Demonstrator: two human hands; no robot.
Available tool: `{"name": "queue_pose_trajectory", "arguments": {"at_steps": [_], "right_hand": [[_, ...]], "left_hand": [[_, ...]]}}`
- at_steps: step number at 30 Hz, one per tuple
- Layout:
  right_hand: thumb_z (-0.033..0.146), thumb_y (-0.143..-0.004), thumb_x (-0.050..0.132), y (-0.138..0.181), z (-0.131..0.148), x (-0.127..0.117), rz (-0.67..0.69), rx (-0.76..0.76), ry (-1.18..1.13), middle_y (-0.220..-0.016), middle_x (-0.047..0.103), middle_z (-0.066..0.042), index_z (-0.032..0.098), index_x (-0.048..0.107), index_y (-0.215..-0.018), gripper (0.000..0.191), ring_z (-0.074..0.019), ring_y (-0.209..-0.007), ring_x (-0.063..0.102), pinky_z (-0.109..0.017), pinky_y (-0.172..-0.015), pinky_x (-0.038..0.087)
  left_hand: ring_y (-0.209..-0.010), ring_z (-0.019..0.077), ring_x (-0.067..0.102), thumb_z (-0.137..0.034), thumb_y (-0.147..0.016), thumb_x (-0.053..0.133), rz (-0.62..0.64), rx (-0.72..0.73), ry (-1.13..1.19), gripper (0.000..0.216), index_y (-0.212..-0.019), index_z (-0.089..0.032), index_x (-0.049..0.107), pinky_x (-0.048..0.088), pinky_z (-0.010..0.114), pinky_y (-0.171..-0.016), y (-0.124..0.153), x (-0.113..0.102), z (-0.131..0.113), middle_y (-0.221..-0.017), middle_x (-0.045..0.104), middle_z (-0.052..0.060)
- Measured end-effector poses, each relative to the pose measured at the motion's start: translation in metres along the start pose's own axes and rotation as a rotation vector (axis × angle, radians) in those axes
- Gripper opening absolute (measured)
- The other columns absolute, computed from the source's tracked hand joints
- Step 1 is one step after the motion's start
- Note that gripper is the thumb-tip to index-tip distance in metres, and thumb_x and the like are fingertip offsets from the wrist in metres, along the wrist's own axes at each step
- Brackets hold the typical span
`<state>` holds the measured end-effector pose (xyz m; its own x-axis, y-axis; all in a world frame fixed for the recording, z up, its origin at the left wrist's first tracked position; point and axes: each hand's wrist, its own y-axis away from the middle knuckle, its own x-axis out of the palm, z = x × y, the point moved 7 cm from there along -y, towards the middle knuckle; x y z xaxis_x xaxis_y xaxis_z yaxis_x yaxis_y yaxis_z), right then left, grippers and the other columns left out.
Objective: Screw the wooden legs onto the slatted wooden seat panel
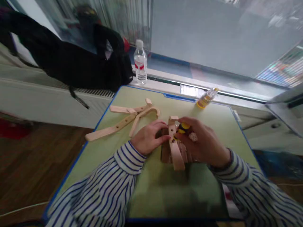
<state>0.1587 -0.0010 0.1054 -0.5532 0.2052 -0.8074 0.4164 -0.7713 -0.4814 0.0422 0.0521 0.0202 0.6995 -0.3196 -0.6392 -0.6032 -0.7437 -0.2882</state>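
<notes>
A wooden assembly point(175, 150) of a light curved bar over darker slats lies at the middle of the green table point(106, 148). My left hand point(148, 138) is closed against its left side, fingertips pinching near the bar's upper end. On the right, my right hand point(204, 141) is wrapped round a yellow-and-black screwdriver point(182, 128) whose tip meets the bar. Both sleeves are white with blue stripes.
Several loose curved wooden bars point(125, 119) lie on the table's far left. A small bottle of yellow liquid point(206, 98) lies at the far edge. A water bottle point(140, 62) and a black bag point(78, 60) rest on the sill behind.
</notes>
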Motion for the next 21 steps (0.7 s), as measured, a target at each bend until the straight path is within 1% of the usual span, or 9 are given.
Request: {"name": "queue_pose_trajectory", "arguments": {"at_steps": [4, 8, 10, 12, 14, 17, 19, 21], "right_hand": [[0.027, -0.083, 0.057, 0.0065, -0.0013, 0.0007, -0.048, 0.038, 0.001, -0.09, 0.059, -0.002, 0.02, 0.041, -0.114, 0.036, -0.0114, -0.074, 0.056, -0.023, -0.065, 0.046], [0.026, -0.082, 0.057, 0.0081, -0.0044, 0.0033, -0.022, 0.072, -0.075, -0.085, 0.058, -0.001, 0.02, 0.041, -0.114, 0.035, -0.0099, -0.066, 0.053, -0.021, -0.058, 0.045], [0.026, -0.082, 0.057, 0.008, -0.0043, 0.0025, -0.023, 0.07, -0.109, -0.084, 0.057, 0.0, 0.02, 0.04, -0.116, 0.038, -0.0094, -0.065, 0.052, -0.021, -0.056, 0.044], [0.026, -0.083, 0.057, 0.0073, -0.0027, 0.0002, -0.027, 0.051, -0.128, -0.087, 0.057, -0.001, 0.02, 0.04, -0.118, 0.039, -0.0095, -0.067, 0.053, -0.022, -0.058, 0.044], [0.026, -0.084, 0.055, 0.0058, 0.0001, -0.0022, -0.012, 0.017, -0.139, -0.09, 0.057, -0.002, 0.021, 0.042, -0.118, 0.036, -0.0098, -0.069, 0.053, -0.023, -0.061, 0.045], [0.028, -0.085, 0.053, 0.003, 0.0022, -0.0032, 0.087, -0.003, -0.13, -0.091, 0.057, -0.003, 0.021, 0.046, -0.117, 0.034, -0.0101, -0.068, 0.053, -0.025, -0.062, 0.045], [0.029, -0.085, 0.053, 0.0018, 0.0021, -0.0032, 0.177, 0.009, -0.133, -0.095, 0.059, -0.004, 0.021, 0.044, -0.121, 0.037, -0.0104, -0.069, 0.055, -0.025, -0.063, 0.046], [0.024, -0.085, 0.052, 0.0006, 0.0035, -0.0042, 0.251, 0.006, -0.155, -0.1, 0.06, -0.005, 0.02, 0.041, -0.124, 0.041, -0.0103, -0.071, 0.057, -0.024, -0.063, 0.046]], "left_hand": [[-0.106, 0.0184, 0.053, -0.039, -0.082, 0.055, 0.0, 0.01, 0.01, 0.035, -0.107, -0.015, 0.056, 0.04, 0.034, -0.097, -0.001, 0.0003, -0.0018, -0.111, 0.059, 0.007], [-0.106, 0.0195, 0.054, -0.041, -0.081, 0.056, -0.023, 0.014, 0.016, 0.036, -0.105, -0.015, 0.057, 0.041, 0.036, -0.096, -0.0005, -0.0006, -0.002, -0.11, 0.06, 0.008], [-0.106, 0.0199, 0.054, -0.042, -0.081, 0.056, -0.022, 0.011, 0.009, 0.037, -0.106, -0.015, 0.057, 0.042, 0.037, -0.096, 0.0, -0.0009, -0.0024, -0.111, 0.06, 0.008], [-0.106, 0.0199, 0.054, -0.042, -0.081, 0.055, -0.02, 0.014, -0.002, 0.037, -0.106, -0.015, 0.057, 0.042, 0.037, -0.096, 0.0004, -0.0017, -0.0039, -0.111, 0.06, 0.008], [-0.107, 0.02, 0.054, -0.043, -0.082, 0.054, -0.021, 0.017, -0.014, 0.038, -0.108, -0.015, 0.057, 0.042, 0.036, -0.096, 0.0008, -0.003, -0.0061, -0.111, 0.059, 0.007], [-0.106, 0.0205, 0.054, -0.044, -0.082, 0.053, -0.014, 0.01, -0.028, 0.04, -0.111, -0.016, 0.054, 0.043, 0.037, -0.095, 0.0013, -0.0042, -0.0084, -0.113, 0.059, 0.007], [-0.104, 0.0208, 0.055, -0.044, -0.082, 0.053, -0.015, 0.003, -0.03, 0.041, -0.112, -0.017, 0.053, 0.043, 0.037, -0.094, 0.0016, -0.0047, -0.009, -0.113, 0.059, 0.007], [-0.105, 0.0209, 0.055, -0.044, -0.082, 0.054, -0.023, 0.012, -0.024, 0.042, -0.114, -0.018, 0.052, 0.043, 0.037, -0.095, 0.0019, -0.005, -0.01, -0.113, 0.059, 0.007]]}}
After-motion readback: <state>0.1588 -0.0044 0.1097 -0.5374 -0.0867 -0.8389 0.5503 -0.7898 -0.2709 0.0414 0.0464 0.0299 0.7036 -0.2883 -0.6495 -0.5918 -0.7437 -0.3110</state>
